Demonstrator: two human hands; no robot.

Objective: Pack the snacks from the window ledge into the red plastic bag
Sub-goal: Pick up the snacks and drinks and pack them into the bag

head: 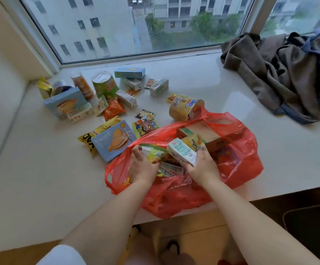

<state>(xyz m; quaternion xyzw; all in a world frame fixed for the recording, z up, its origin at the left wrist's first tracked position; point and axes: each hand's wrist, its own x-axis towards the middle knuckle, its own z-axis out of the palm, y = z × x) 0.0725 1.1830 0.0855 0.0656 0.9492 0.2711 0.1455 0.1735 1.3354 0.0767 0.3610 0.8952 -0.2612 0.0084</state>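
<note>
The inside of the red bag [237,161] is hard to see, because both hands and the things they hold cover its mouth near the middle of the frame. A brown box [206,133] sits in the bag, and part of it is hidden by the red plastic. The left hand [143,168] has its fingers curled tight around a green and yellow packet [155,153]. The right hand [203,166] has its fingers closed around a white carton [183,151] over the bag. The bag lies on the white ledge [203,81], at its near edge. Many snacks lie loose on the ledge in the upper left of the frame; small ones are blurry and hard to count. Two tall cans, one orange can [82,85] and one green can [105,85], stand near the window [117,25]. A yellow tub [184,109] lies just behind the bag. One blue box [115,140] lies just left of the bag, touching it. A pile of dark clothes [285,69] sits at the upper right, cut off by the frame edge.
</note>
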